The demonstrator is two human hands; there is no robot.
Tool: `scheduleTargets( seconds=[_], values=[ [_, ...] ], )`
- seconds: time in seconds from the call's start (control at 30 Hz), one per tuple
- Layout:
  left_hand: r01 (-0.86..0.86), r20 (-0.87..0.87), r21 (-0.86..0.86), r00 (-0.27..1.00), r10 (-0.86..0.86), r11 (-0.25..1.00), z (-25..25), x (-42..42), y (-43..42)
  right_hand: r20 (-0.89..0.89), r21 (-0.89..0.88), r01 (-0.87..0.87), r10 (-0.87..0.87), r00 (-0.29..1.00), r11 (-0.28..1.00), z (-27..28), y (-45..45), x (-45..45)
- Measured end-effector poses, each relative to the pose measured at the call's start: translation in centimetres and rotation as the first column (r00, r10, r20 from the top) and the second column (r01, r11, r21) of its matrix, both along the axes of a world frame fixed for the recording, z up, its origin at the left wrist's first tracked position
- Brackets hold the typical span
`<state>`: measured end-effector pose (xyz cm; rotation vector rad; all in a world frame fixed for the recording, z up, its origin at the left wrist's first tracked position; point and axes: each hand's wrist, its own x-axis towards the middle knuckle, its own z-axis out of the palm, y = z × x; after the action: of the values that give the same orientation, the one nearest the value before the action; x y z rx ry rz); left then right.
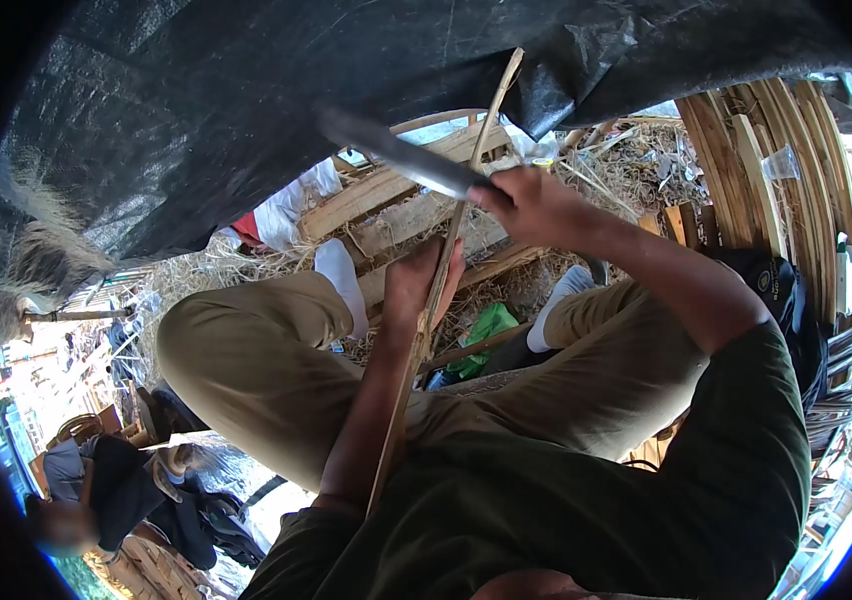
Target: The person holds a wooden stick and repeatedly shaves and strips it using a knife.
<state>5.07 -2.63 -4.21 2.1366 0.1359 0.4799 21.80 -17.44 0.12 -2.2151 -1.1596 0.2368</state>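
A long, thin strip of wood or bamboo (491,115) runs slantwise from near my chest up past my knees. My left hand (421,278) is closed around its middle, between my bent legs. Higher up, my right hand (536,207) grips the handle of a large knife (431,168), its fingers wrapped tight. The broad blade points to the upper left and crosses the strip just above my left hand. Its far end is blurred by motion. Whether the edge bites into the strip I cannot tell.
A black plastic sheet (206,110) hangs across the top. Wooden boards (376,200) lie beyond my feet among shavings, with more planks (776,170) stacked at right. A green plastic bag (486,335) lies between my legs. Another person (126,490) sits at lower left.
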Motion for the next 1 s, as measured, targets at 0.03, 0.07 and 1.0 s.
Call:
scheduleTargets(
  seconds=[0.03, 0.07, 1.0],
  values=[
    [0.017, -0.033, 0.066, 0.999, -0.015, 0.998, -0.1, -0.1, 0.4, 0.162, 0.122, -0.101, 0.081, 0.984, 0.987, -0.5, -0.1, -0.4],
    [0.026, -0.113, 0.076, 0.993, -0.017, 0.997, -0.1, -0.2, 0.5, 0.079, 0.051, -0.06, 0.056, 0.995, 0.997, -0.7, -0.3, 0.4],
    [-0.008, -0.1, 0.222, 0.995, 0.031, 0.975, 0.7, 0.2, 0.6, -0.204, -0.069, -0.082, 0.066, 0.977, 0.994, 0.9, 0.2, -0.5]
  ],
)
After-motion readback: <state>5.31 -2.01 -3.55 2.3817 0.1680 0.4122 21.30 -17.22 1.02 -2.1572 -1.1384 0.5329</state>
